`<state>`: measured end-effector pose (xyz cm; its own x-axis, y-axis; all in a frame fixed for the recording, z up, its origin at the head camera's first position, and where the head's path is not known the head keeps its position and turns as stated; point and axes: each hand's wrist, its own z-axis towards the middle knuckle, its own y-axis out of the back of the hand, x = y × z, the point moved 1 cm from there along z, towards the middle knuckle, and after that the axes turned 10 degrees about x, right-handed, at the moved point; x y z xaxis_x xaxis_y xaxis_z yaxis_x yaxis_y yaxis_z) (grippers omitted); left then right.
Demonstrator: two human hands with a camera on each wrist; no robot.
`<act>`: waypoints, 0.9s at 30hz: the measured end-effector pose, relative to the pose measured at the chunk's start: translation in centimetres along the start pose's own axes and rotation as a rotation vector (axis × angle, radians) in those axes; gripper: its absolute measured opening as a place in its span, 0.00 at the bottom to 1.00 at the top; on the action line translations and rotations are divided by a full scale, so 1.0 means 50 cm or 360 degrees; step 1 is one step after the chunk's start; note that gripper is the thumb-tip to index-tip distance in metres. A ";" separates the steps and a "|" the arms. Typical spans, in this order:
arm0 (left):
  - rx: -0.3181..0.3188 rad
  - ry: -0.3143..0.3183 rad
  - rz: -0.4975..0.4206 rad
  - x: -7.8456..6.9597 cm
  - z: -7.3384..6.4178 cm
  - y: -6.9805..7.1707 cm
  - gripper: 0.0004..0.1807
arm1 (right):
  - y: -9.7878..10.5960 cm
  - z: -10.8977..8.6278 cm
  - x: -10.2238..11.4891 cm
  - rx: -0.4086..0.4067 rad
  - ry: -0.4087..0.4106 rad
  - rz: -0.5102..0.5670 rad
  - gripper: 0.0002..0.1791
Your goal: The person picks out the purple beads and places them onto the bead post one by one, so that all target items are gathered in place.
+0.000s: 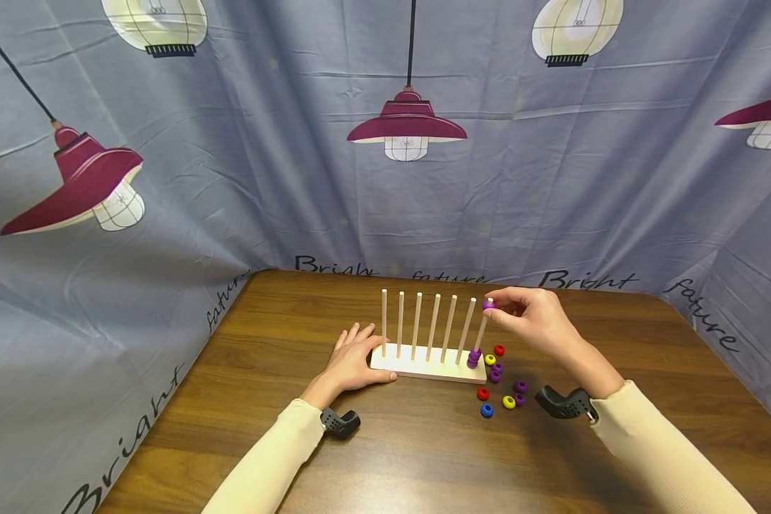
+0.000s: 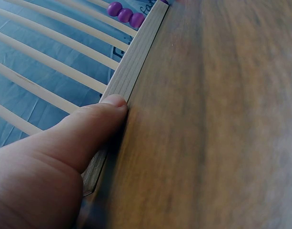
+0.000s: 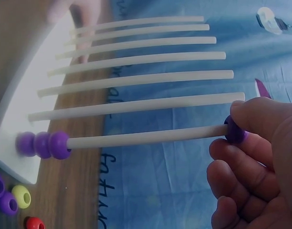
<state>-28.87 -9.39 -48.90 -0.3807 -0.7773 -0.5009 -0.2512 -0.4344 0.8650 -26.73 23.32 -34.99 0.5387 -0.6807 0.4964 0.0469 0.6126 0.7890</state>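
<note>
The left wrist view crops the wooden pegs (image 2: 50, 61) and left hand (image 2: 38, 176); the right wrist view blurs that hand and clips a red bead (image 3: 35, 223), the right hand (image 3: 260, 167) partly hiding a purple bead (image 3: 235, 131)

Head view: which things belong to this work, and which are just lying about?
In use:
- pegged stand, held by the left hand
- purple bead, pinched by the right hand on the end peg
- three purple beads below it

Lying about, perhaps for later:
- red beads
- yellow beads
- blue bead
- loose purple beads
</note>
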 end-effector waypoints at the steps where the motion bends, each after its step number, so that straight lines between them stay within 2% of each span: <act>1: 0.0000 0.0002 0.0000 0.000 0.000 0.000 0.38 | 0.000 0.000 0.000 0.0000 0.0000 -0.0001 0.07; 27: -0.0012 -0.0008 0.0007 0.001 0.001 0.000 0.37 | -0.001 -0.004 -0.002 0.0022 -0.0068 -0.0021 0.07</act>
<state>-28.92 -9.39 -48.93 -0.3860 -0.7771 -0.4971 -0.2427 -0.4344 0.8674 -26.63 23.43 -35.16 0.5017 -0.7056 0.5005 0.0419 0.5977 0.8006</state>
